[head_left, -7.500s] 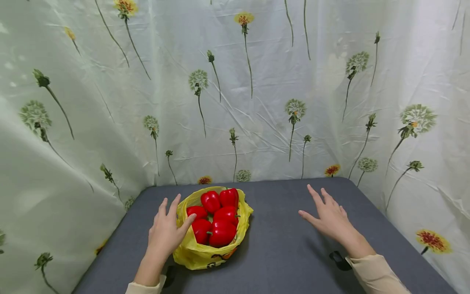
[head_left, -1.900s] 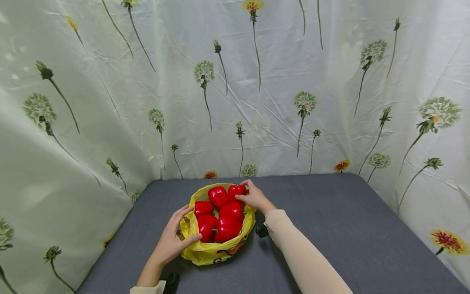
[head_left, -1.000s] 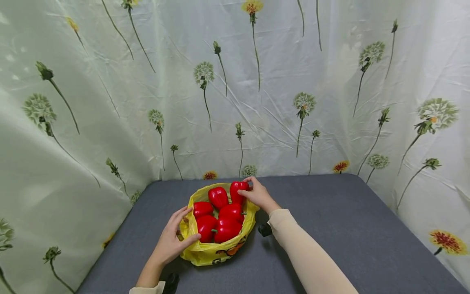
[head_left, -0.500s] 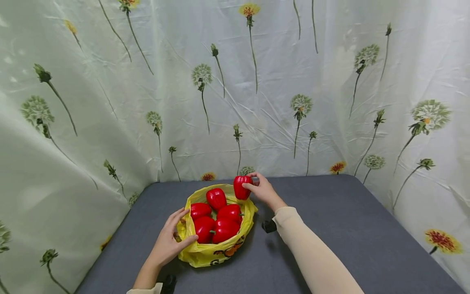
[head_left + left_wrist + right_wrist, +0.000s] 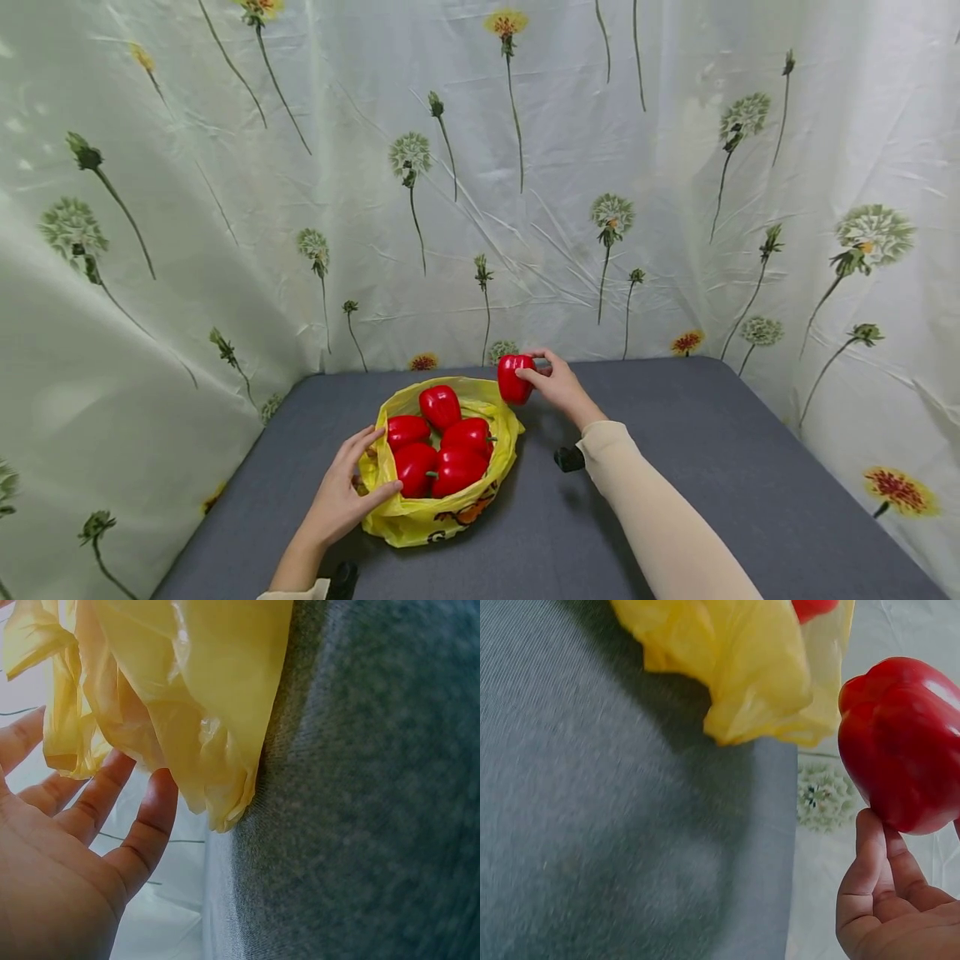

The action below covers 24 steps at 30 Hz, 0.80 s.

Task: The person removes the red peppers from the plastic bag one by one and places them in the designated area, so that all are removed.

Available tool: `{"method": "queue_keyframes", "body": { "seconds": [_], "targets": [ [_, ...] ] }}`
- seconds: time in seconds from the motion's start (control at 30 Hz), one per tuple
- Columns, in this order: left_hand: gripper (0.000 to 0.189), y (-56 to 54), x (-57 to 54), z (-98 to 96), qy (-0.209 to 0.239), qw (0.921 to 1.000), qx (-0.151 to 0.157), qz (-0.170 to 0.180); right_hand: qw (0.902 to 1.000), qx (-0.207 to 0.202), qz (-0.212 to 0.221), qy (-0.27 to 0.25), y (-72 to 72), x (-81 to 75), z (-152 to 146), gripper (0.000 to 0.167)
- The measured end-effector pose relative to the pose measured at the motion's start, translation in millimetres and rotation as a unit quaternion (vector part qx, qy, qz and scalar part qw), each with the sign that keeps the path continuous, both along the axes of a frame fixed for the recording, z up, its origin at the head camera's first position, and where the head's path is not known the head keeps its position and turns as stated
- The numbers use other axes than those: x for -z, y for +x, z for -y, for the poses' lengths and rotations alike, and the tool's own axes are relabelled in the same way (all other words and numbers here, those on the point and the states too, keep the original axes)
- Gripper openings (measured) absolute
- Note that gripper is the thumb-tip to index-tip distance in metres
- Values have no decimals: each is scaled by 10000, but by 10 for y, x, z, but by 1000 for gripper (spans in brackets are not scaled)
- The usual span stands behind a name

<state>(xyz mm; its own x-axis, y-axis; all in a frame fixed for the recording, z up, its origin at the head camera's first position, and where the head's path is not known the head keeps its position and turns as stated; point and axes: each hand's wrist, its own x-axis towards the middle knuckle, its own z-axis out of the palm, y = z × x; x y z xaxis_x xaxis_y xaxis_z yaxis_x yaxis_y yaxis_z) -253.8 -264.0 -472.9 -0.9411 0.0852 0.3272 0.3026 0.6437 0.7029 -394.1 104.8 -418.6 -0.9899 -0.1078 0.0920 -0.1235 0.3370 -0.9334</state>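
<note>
head view: your right hand [image 5: 561,388] pinches pepper [image 5: 512,380], now out, right of bag [image 5: 408,528]; five others [image 5: 459,472] inside; left hand [image 5: 336,500], fingers spread, touches bag.

Left grip [image 5: 339,497] spread and loosely curved, right grip [image 5: 561,388] pinching, right arm [image 5: 660,508] stretched forward

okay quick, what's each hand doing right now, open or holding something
Left hand: open, fingers spread at the side of the yellow bag.
Right hand: closed, holding a red bell pepper.
</note>
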Motion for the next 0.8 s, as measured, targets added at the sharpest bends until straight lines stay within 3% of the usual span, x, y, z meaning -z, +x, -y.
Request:
{"method": "queue_keyframes", "body": {
  "seconds": [0.8],
  "targets": [
    [79,-6,1,5,-79,10000,-24,-37,9984,262,192,463,40,199,-581,55]
  ]
}}
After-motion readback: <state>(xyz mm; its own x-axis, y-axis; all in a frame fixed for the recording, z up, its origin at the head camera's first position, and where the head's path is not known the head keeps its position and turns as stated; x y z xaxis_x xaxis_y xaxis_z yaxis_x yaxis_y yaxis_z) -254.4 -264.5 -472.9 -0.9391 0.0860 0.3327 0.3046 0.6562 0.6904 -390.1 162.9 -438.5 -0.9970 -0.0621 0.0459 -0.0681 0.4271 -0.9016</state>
